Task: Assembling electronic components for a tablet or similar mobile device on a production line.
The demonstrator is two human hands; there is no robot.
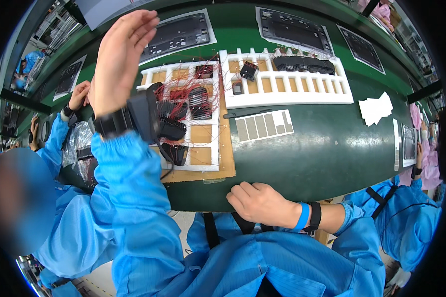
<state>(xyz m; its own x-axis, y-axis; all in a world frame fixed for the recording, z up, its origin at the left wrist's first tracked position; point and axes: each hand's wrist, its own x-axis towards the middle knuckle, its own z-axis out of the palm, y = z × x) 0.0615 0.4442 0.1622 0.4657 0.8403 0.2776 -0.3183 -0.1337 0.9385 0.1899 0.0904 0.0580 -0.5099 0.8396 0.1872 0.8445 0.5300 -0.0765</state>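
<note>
My left hand [120, 59] is raised high above the green bench, fingers together and flat, holding nothing; a black device is strapped at its wrist. My right hand [261, 203] rests curled at the near edge of the bench, empty, a blue and a black band on its wrist. Below my left arm lies a white foam tray [210, 148] on brown cardboard, holding black connector parts [199, 102] with red wires. A second white foam tray [302, 91] further back holds several black parts [302, 63].
A sheet of grey labels [263, 125] lies beside the trays. Black flat panels [181, 32] on white sheets line the far edge. White paper slips [376, 108] sit to the right. Co-workers in blue sit at left [59, 148] and right [411, 218].
</note>
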